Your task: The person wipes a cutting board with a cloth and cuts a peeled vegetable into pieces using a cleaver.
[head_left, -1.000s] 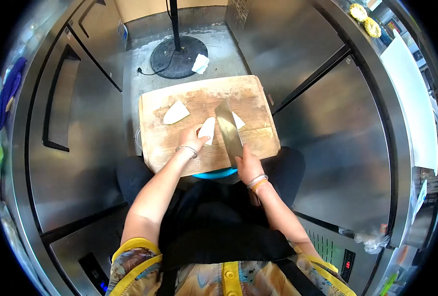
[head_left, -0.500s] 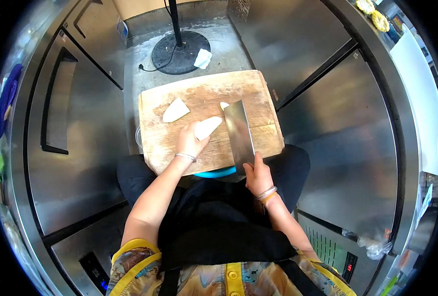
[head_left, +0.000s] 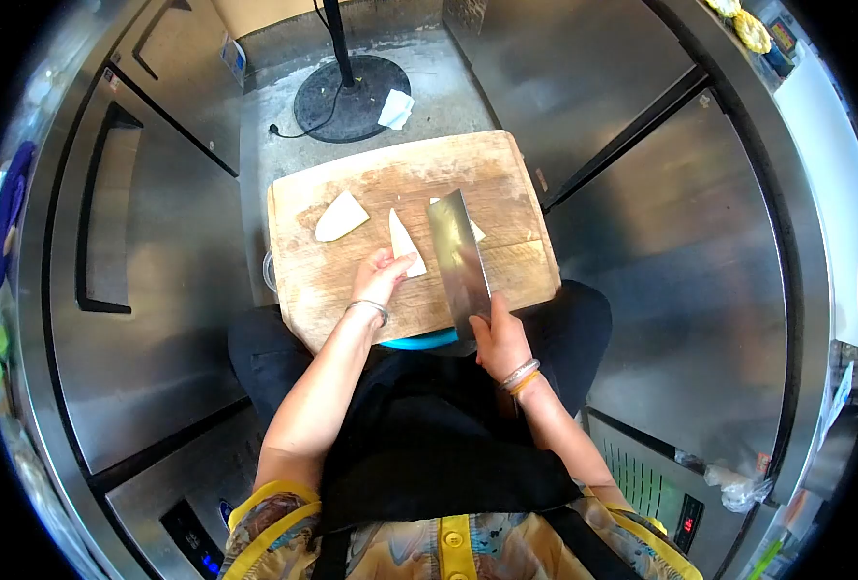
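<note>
My left hand (head_left: 379, 276) pinches the lower end of a pale, pointed vegetable wedge (head_left: 404, 242) on the wooden cutting board (head_left: 303, 280). The wedge's tip points away from me. To its right, my right hand (head_left: 500, 338) grips a cleaver (head_left: 460, 256) by the handle, its broad blade slanting over the board. Part of another pale slice (head_left: 478, 232) shows from behind the blade, the rest hidden. Further left on the board lies a larger pale piece (head_left: 342, 217) with a thin greenish-yellow skin edge.
The board rests above my knees, with a blue rim (head_left: 419, 340) under its near edge. Steel cabinets (head_left: 661, 251) stand close on both sides. Beyond the board, a black round stand base (head_left: 352, 101) with a cord and white paper (head_left: 396, 109) sits on the floor.
My left hand has turned the wedge from slanting right to pointing away from me. The cleaver has shifted slightly left, and more of the slice behind it shows.
</note>
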Action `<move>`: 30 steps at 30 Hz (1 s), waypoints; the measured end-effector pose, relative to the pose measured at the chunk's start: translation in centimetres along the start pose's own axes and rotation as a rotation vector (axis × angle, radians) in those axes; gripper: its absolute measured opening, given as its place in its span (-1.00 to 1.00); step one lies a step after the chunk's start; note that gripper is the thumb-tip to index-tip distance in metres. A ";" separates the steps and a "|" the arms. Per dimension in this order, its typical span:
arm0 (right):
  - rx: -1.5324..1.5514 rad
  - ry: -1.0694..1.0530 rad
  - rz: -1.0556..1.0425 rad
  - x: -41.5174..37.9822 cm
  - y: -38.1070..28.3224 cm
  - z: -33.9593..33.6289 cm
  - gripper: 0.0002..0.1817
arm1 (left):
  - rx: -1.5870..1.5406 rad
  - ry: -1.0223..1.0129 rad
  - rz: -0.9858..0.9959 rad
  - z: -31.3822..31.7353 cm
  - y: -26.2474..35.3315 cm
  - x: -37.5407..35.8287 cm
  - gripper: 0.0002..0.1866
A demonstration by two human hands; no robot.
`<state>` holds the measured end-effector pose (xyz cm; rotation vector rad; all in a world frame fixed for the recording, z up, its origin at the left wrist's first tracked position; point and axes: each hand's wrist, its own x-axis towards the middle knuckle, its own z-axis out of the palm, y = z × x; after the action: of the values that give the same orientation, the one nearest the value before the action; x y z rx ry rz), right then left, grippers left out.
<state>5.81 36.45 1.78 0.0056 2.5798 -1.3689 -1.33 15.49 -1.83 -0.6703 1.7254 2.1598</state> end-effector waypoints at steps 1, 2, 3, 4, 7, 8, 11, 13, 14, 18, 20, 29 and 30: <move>0.002 0.000 0.004 0.0 0.0 0.1 -0.73 | 0.005 -0.016 0.039 0.2 0.1 -0.2 -0.65; -0.006 0.005 -0.012 0.1 -0.1 0.1 -0.73 | 0.010 -0.033 0.080 0.3 0.2 -0.2 -0.63; -0.014 0.009 -0.028 0.2 -0.1 0.1 -0.72 | 0.010 -0.034 0.077 0.1 -0.3 0.4 -0.63; -0.014 0.008 -0.024 0.3 -0.1 0.2 -0.72 | 0.114 0.010 0.066 0.0 -0.9 1.0 -0.60; -0.040 -0.009 0.007 0.6 -0.3 0.4 -0.72 | 0.428 0.095 0.162 0.3 -0.8 0.9 -0.53; -0.051 -0.031 -0.002 0.7 -0.5 0.5 -0.72 | 0.637 0.132 0.275 0.6 -0.5 0.7 -0.48; -0.098 -0.025 -0.045 0.6 -0.3 1.0 -0.73 | 0.763 0.309 0.425 1.1 -1.6 0.8 -0.42; -0.136 0.003 -0.085 0.6 -0.9 1.1 -0.74 | 0.801 0.289 0.395 1.2 -0.9 0.2 -0.39; -0.210 0.017 -0.107 0.6 -1.4 0.9 -0.73 | 0.835 0.274 0.372 1.2 -0.4 -0.1 -0.36; -0.250 -0.011 -0.069 1.0 -2.9 1.0 -0.71 | 0.867 0.193 0.299 1.3 0.0 -1.1 -0.37; -0.283 -0.013 -0.064 1.1 -3.6 0.8 -0.71 | 0.608 0.133 0.222 0.7 -0.7 -0.6 -0.39; -0.357 -0.066 -0.077 0.7 -5.4 -0.6 -0.72 | 0.220 0.072 0.285 -0.3 -3.2 0.5 -0.35; -0.391 -0.084 -0.069 0.7 -5.7 -0.9 -0.72 | 0.233 0.065 0.296 -0.3 -3.1 0.4 -0.34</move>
<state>4.35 33.91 6.84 -0.2005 2.7500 -0.8420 -0.05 15.92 -4.67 -0.4516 2.1877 2.0869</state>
